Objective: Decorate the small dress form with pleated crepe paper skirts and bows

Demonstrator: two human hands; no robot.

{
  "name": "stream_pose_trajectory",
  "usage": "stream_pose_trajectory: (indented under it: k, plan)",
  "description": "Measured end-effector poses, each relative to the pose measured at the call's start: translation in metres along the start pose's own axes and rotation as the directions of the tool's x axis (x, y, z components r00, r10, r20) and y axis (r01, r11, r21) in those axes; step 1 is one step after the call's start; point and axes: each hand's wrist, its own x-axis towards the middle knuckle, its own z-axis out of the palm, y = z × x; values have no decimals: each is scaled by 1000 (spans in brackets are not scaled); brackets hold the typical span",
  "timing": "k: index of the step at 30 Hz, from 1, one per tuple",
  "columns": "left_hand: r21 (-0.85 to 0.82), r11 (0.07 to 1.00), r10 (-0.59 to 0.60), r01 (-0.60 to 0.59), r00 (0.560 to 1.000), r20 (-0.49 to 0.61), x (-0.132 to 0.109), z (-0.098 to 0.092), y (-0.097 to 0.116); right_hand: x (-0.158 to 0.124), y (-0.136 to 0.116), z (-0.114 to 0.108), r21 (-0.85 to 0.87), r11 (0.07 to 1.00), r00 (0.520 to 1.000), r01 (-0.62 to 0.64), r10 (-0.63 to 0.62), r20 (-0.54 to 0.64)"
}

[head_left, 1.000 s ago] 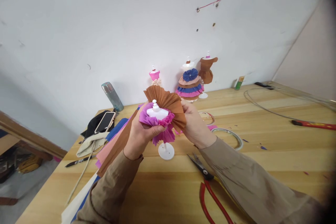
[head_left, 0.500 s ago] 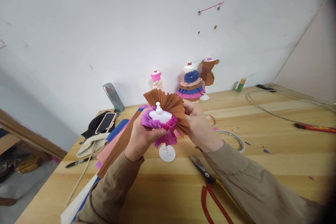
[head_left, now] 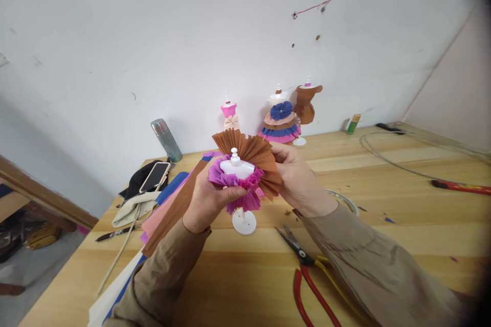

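Note:
A small white dress-form mannequin (head_left: pixel 237 167) with a round base stands upright before me, dressed in ruffled purple and magenta crepe paper (head_left: pixel 249 199). My left hand (head_left: pixel 205 196) is closed around its left side, thumb across the front of the purple ruffle. Behind its shoulders fans out a pleated piece of brown crepe paper (head_left: pixel 264 156). My right hand (head_left: pixel 301 179) pinches the fan's right edge; some of those fingertips are hidden behind the paper. Below my right wrist lie scissors (head_left: pixel 303 258) with red and yellow handles.
At the wall stand three dressed mannequins, one with a blue flower (head_left: pixel 282 111). To the left are crepe paper strips (head_left: pixel 174 207), a phone (head_left: pixel 155 177), a pen (head_left: pixel 117 234) and a flask (head_left: pixel 166 140). Right are a wire coil (head_left: pixel 347 199), a green bottle (head_left: pixel 353 123) and red-handled pliers (head_left: pixel 460 186).
My right hand has shifted slightly right, drawing the brown fan's right side outward. The mannequin's top has tilted a little to the right, and my left hand keeps its hold.

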Motion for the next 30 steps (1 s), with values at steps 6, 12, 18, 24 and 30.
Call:
stream_pose_trajectory:
  k: [6, 12, 18, 24, 30]
  plan:
    - [1, 1000, -3, 3, 1000, 5, 0, 2, 1, -1, -11, -7, -102, 992, 997, 77, -77, -1]
    - [2, 1000, 19, -19, 1000, 2, 1, 3, 4, -4, -19, -1, -167, 980, 994, 110, -108, 25]
    - [3, 999, 34, -34, 999, 22, 1, 3, 4, -7, -18, -2, -165, 981, 995, 104, -99, 33]
    - [14, 1000, 25, -25, 1000, 4, -1, 2, 3, -7, -18, -7, -183, 983, 993, 21, 1, 121]
    - [20, 1000, 8, -8, 1000, -5, -1, 2, 1, -10, -22, -5, -216, 976, 998, 15, -1, 68]
